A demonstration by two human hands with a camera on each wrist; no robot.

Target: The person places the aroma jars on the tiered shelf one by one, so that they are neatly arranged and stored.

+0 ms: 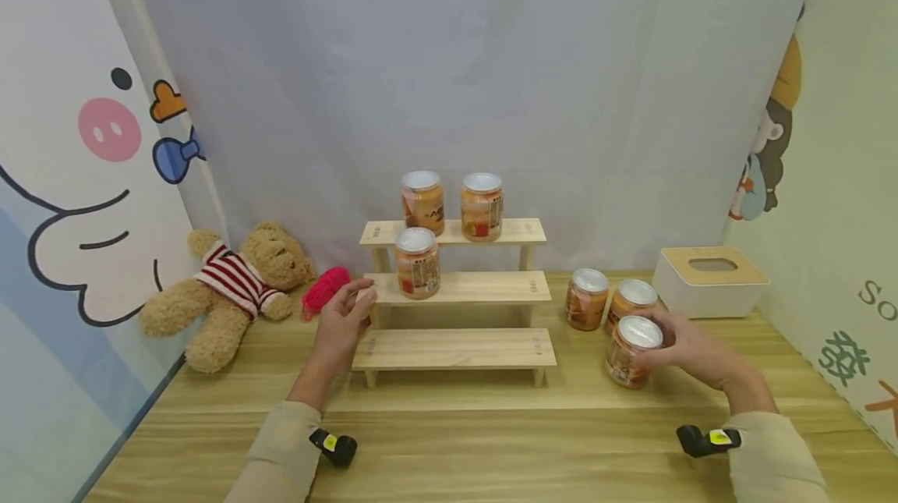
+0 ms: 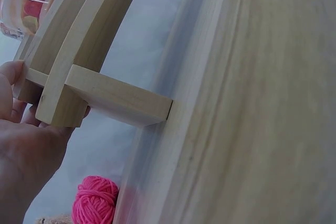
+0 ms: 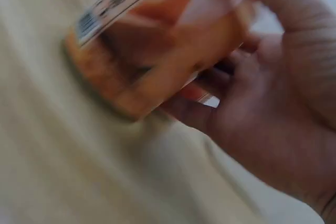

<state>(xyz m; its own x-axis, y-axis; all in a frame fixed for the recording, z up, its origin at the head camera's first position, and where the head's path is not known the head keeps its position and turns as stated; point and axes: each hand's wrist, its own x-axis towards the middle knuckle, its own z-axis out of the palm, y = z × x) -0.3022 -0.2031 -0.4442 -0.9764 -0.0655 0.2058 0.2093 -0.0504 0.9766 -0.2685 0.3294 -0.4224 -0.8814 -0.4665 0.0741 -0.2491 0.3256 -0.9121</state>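
Note:
A three-tier wooden display stand (image 1: 456,348) is in the middle of the head view. My left hand (image 1: 344,324) grips the left end of its middle board, thumb on the edge in the left wrist view. Two jars, one orange-labelled jar (image 1: 423,204) and another jar (image 1: 482,207), stand on the top tier. A third jar (image 1: 417,264) is on the middle tier. To the stand's right, my right hand (image 1: 684,347) holds a silver-lidded jar (image 1: 630,359), its fingers curled round the side. The jar's base looks slightly tilted and blurred in the right wrist view.
Two more jars, a left one (image 1: 587,300) and a right one (image 1: 631,300), stand behind the held jar. A white tissue box (image 1: 708,292) sits at the back right. Left of the stand lie pink yarn (image 1: 326,290) and a teddy bear (image 1: 235,285). A curtain hangs behind.

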